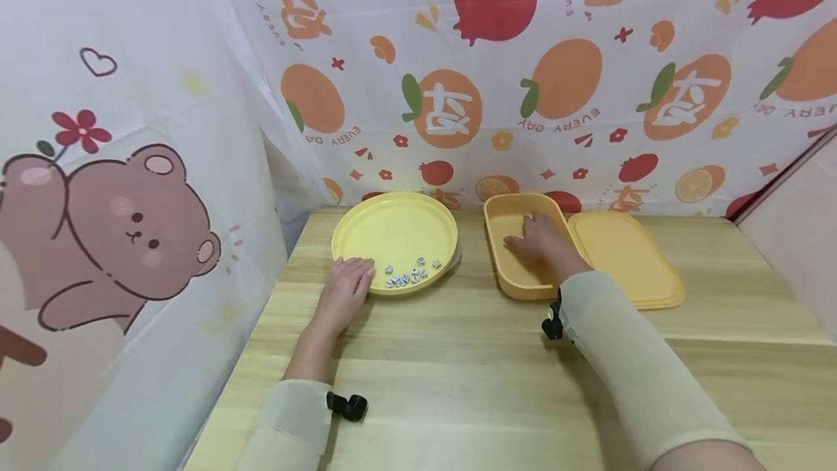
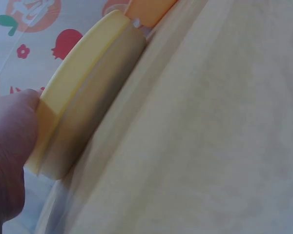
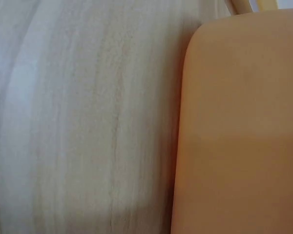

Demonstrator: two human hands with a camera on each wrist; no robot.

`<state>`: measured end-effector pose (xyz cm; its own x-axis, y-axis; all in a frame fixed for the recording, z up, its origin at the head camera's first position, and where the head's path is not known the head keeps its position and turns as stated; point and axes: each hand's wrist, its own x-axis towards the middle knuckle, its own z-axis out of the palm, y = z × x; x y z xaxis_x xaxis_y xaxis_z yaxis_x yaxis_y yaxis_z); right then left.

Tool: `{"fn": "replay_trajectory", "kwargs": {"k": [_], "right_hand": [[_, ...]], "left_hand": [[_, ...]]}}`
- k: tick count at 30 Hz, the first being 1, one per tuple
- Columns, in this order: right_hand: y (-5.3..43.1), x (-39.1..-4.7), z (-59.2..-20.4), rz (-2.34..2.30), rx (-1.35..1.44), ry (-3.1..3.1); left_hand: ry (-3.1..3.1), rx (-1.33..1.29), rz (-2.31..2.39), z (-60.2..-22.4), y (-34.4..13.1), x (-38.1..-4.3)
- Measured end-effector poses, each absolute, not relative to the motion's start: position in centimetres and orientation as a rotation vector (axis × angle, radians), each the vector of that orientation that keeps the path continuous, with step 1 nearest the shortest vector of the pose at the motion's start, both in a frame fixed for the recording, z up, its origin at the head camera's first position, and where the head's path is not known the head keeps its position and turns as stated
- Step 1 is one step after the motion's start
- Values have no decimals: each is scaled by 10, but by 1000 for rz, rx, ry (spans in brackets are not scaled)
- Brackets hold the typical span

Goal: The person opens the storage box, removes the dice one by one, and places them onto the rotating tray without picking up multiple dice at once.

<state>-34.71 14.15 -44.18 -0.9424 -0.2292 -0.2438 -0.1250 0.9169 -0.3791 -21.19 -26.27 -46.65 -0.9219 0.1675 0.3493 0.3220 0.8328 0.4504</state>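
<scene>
At the left, a round yellow tray (image 1: pixel 392 220) has several white dice (image 1: pixel 405 278) gathered near its front edge. My left hand (image 1: pixel 345 289) grips the tray's left front rim, with its fingers over the edge; the left wrist view shows that hand against the tray's side (image 2: pixel 83 92). To the right stands a deep orange rectangular container (image 1: pixel 497 238). My right hand (image 1: pixel 543 242) reaches down inside it, thumb apart from the fingers, and nothing shows between them. Only the container's outer wall (image 3: pixel 244 122) shows in the right wrist view, where the hand is hidden.
A flat orange lid (image 1: pixel 628 260) lies right of the container, against its side. Everything stands on a wooden table (image 1: pixel 445 376). A fruit-print cloth (image 1: pixel 379 42) hangs behind the table, and a bear-print sheet (image 1: pixel 144 231) hangs at the left.
</scene>
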Motion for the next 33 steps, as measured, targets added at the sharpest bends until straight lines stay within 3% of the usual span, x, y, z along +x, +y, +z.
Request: {"fn": "replay_trajectory", "kwargs": {"k": [8,16,33], "right_hand": [[130,-346,-447,-548,-240,2764],[139,-348,-445,-438,-417,2863],[136,-319,-436,-538,-503,2851]], "left_hand": [[-2673,-362,-708,-469,-271,-197],[-2711,-363,-721,-466,-271,-202],[-2750,-378,-723,-464,-268,-207]]}}
